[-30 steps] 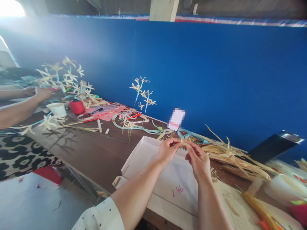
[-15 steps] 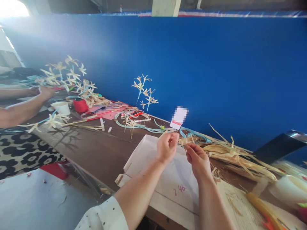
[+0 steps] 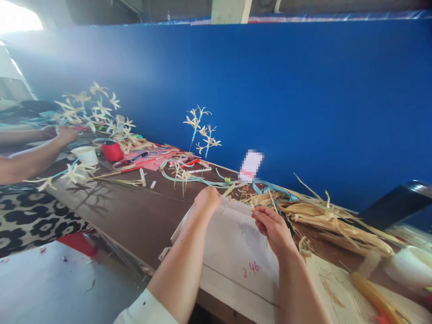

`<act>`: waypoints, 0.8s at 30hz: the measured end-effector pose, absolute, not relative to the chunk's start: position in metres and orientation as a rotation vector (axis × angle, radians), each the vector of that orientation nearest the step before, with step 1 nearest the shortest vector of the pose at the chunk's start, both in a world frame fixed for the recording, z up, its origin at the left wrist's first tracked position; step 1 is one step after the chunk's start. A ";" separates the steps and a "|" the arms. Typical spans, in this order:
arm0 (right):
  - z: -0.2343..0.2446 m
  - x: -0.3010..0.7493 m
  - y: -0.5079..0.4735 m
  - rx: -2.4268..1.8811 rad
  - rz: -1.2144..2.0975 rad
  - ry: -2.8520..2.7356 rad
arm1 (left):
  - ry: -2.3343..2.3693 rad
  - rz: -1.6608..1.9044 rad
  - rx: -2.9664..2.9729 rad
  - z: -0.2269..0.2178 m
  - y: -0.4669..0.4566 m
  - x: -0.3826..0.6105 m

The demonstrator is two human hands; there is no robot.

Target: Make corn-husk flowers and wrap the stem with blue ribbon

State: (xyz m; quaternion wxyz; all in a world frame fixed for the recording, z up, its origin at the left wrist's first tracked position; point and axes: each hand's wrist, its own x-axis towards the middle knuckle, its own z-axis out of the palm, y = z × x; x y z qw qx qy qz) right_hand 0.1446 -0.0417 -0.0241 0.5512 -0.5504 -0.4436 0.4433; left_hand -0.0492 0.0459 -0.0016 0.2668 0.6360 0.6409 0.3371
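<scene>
My left hand [image 3: 207, 201] is closed, its back towards me, over the far left edge of a white cardboard box [image 3: 236, 252]. Whatever its fingers hold is hidden behind the knuckles. My right hand [image 3: 272, 226] pinches a small pale strip of dried husk [image 3: 252, 206] between thumb and fingers, above the box's right side. The two hands are apart. Just past the box, thin husk scraps [image 3: 229, 190] lie on the brown table. A bundle of dried corn husks [image 3: 324, 220] rests right of my right hand.
Handmade husk flowers [image 3: 202, 130] stand near the blue partition [image 3: 303, 99]. Pale blue cord [image 3: 199, 181], a white card [image 3: 250, 166] and a red object [image 3: 112, 152] lie along the table. At far left are another person's arms [image 3: 37, 150]. A yellow-handled tool [image 3: 374, 294] lies at lower right.
My hands have moved apart: the left has shifted left to the box's far edge, and the right slightly left and down, with the pale strip still pinched.
</scene>
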 end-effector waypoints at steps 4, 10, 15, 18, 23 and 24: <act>-0.021 0.142 -0.041 -1.347 1.068 -1.059 | 1.617 0.840 1.759 -0.008 0.047 -0.051; -0.023 0.141 -0.040 -1.333 1.067 -1.100 | 1.489 0.845 1.746 -0.018 0.051 -0.046; -0.024 0.139 -0.041 -1.343 1.054 -1.130 | 1.491 0.800 1.705 -0.028 0.056 -0.041; -0.025 0.140 -0.041 -1.326 1.041 -1.143 | 1.496 0.799 1.696 -0.026 0.055 -0.038; -0.022 0.141 -0.043 -1.181 0.992 -1.069 | 1.208 1.006 1.597 -0.016 0.049 -0.026; -0.021 0.141 -0.044 -1.139 0.989 -1.052 | 1.117 1.041 1.555 -0.014 0.048 -0.023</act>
